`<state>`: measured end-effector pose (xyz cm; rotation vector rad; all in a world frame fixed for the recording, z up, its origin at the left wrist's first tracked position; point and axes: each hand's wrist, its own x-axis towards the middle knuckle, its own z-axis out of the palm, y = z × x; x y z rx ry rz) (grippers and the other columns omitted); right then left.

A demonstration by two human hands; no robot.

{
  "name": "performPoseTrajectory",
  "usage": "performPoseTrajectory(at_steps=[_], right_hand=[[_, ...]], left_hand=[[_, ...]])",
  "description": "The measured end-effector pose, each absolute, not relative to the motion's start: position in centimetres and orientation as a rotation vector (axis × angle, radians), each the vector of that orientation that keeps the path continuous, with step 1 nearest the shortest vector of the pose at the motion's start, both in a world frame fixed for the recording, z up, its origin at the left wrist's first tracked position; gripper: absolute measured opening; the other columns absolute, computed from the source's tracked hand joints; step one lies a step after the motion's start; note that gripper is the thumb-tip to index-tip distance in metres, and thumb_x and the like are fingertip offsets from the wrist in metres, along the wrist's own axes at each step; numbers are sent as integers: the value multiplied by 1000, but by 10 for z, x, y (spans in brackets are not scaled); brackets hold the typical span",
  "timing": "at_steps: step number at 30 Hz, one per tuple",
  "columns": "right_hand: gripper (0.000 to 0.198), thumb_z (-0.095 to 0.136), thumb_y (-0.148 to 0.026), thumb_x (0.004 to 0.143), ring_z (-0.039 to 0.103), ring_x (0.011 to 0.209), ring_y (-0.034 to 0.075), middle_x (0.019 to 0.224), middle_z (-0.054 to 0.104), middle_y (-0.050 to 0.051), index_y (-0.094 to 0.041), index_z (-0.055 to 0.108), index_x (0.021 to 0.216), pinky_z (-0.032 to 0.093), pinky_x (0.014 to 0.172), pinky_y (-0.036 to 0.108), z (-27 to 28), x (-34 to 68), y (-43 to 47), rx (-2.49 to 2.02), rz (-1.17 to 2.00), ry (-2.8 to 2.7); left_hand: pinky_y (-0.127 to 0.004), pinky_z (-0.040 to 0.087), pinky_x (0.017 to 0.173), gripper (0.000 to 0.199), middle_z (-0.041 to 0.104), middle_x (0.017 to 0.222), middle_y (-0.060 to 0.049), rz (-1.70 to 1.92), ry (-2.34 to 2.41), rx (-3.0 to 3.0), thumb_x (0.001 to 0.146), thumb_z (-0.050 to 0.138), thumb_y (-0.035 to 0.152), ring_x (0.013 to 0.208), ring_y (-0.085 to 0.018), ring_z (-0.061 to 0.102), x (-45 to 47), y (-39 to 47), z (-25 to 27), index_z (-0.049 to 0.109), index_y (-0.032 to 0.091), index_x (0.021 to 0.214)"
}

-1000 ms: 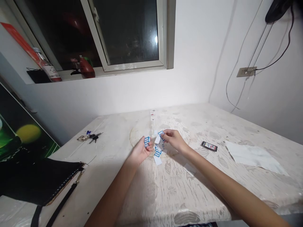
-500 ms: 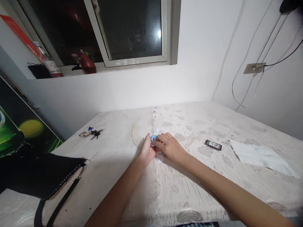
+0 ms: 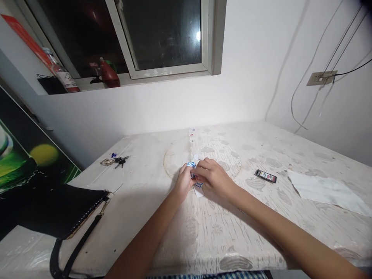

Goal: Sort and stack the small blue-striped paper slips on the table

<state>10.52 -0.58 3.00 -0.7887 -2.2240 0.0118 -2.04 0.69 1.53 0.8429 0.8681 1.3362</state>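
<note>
A small blue-and-white printed packet (image 3: 191, 165) sits between my hands at the middle of the table. My left hand (image 3: 183, 180) is closed round its left side, the thumb along the edge. From the right, my right hand (image 3: 215, 177) reaches over it with bent fingers pinched together at its near side. Those fingers hide part of the packet, and what exactly they grip is hard to make out. Just below the hands lies a white slip of paper (image 3: 199, 192) with a dark-blue printed part at its top. A smaller white scrap (image 3: 196, 156) lies beyond the packet.
On the patterned tablecloth (image 3: 215, 248), a narrow black-edged package (image 3: 265, 176) and a white cloth (image 3: 325, 190) lie to the right. Keys (image 3: 119, 160) lie at the left, with a black strapped bag (image 3: 72, 209) nearer. Bottles (image 3: 109, 73) stand on the windowsill.
My right hand has shifted its fingers on the packet, and the packet is turned a little. More of the printed paper below shows. The whole view has shifted slightly.
</note>
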Motion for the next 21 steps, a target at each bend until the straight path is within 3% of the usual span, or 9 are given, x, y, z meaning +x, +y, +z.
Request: performPoseTrajectory(at_steps=[5, 8, 13, 21], right_hand=[[28, 49, -16, 79, 52, 67, 13, 82, 60, 3, -19, 60, 105, 41, 63, 28, 34, 106, -2, -816, 785, -1676], [25, 55, -22, 74, 55, 66, 13, 77, 60, 3, -16, 62, 97, 44, 59, 27, 33, 106, 4, -842, 1070, -1497], [18, 61, -24, 68, 54, 60, 12, 69, 59, 1, -14, 62, 82, 44, 55, 24, 32, 105, 8, -934, 1108, -1376], [12, 60, -22, 69, 51, 43, 10, 57, 55, -1, -13, 58, 77, 41, 41, 22, 22, 101, 9, -1002, 1266, -1423]], left_hand=[[-27, 45, 59, 9, 50, 58, -2, 1196, 803, 725, 70, 44, 6, 51, -10, 48, -24, 10, 19, 51, 12, 71], [-22, 42, 52, 9, 46, 55, -1, 1080, 790, 551, 72, 42, 5, 44, -7, 39, -23, 11, 22, 50, 11, 70], [-19, 30, 42, 10, 42, 56, 0, 994, 750, 454, 75, 38, 8, 41, -7, 33, -20, 9, 23, 46, 12, 72], [-22, 33, 44, 20, 41, 55, 0, 933, 760, 511, 85, 34, 26, 44, -10, 38, -12, 4, 24, 48, 15, 76]])
